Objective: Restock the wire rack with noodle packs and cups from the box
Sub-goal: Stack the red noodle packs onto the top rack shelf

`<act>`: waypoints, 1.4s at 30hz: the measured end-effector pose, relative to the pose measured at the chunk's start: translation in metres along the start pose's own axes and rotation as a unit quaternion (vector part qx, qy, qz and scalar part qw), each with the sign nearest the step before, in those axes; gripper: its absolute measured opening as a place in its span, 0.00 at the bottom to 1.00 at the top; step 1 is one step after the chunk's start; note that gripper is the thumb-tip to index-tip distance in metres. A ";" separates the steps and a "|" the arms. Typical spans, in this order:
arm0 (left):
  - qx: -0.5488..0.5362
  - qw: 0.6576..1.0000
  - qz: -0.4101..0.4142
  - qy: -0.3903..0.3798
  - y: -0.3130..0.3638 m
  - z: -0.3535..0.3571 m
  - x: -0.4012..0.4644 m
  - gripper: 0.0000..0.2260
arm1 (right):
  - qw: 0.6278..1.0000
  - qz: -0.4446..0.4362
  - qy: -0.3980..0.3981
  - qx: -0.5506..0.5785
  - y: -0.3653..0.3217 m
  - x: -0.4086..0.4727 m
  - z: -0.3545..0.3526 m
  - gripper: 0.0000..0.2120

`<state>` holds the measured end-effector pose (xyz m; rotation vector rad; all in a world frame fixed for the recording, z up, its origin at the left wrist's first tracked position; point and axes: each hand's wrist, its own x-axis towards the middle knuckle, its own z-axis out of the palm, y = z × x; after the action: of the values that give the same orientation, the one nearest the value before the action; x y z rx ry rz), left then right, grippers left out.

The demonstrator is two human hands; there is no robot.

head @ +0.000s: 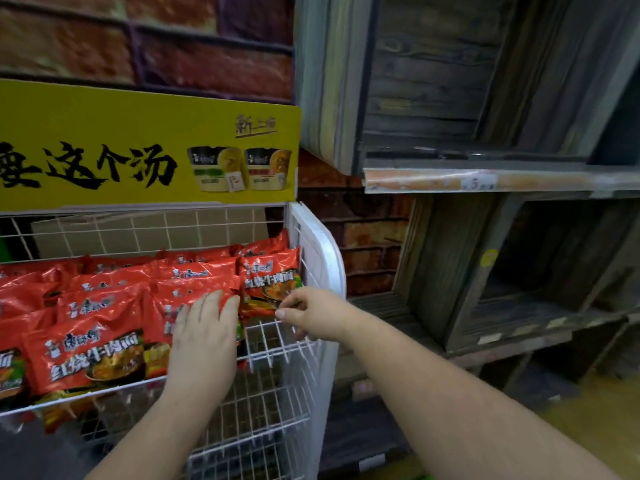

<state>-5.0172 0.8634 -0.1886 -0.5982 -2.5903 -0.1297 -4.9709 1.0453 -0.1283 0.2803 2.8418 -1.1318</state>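
At the frame's centre, the left hand presses flat on red noodle packs in the wire rack, while the right hand pinches the rightmost pack.

a yellow sign with black brush lettering and two pictured cups stands upright in front of a brick-patterned wall. to the right, dark wooden shelves stand side by side, with an orange price strip along one edge and a round yellow sticker lower down.

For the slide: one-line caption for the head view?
Left hand presses red noodle packs while right hand pinches another pack in the wire rack.
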 end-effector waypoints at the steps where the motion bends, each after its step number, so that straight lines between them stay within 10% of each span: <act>1: -0.006 1.000 0.004 0.004 0.013 -0.002 -0.005 0.29 | 1.000 -0.006 -0.006 0.003 0.007 -0.010 -0.009 0.14; 19: -0.197 0.970 0.026 -0.138 0.228 0.028 -0.058 0.13 | 0.980 0.167 -0.045 0.102 0.235 -0.084 -0.080 0.11; 31: -0.261 0.914 -0.070 -0.301 0.307 0.264 -0.149 0.12 | 0.931 0.261 -0.187 -0.172 0.487 -0.047 0.035 0.17; 38: -0.235 0.865 -0.173 -0.409 0.385 0.413 -0.246 0.13 | 0.904 0.317 -0.253 -0.133 0.668 -0.051 0.131 0.09; 42: -0.219 0.842 -0.206 -0.448 0.421 0.462 -0.282 0.12 | 0.898 0.314 -0.285 -0.120 0.709 -0.063 0.177 0.23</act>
<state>-4.8090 1.2216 -0.7352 -0.2391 -3.6235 -0.7649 -4.7716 1.4199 -0.7271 0.6602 2.0930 -0.5880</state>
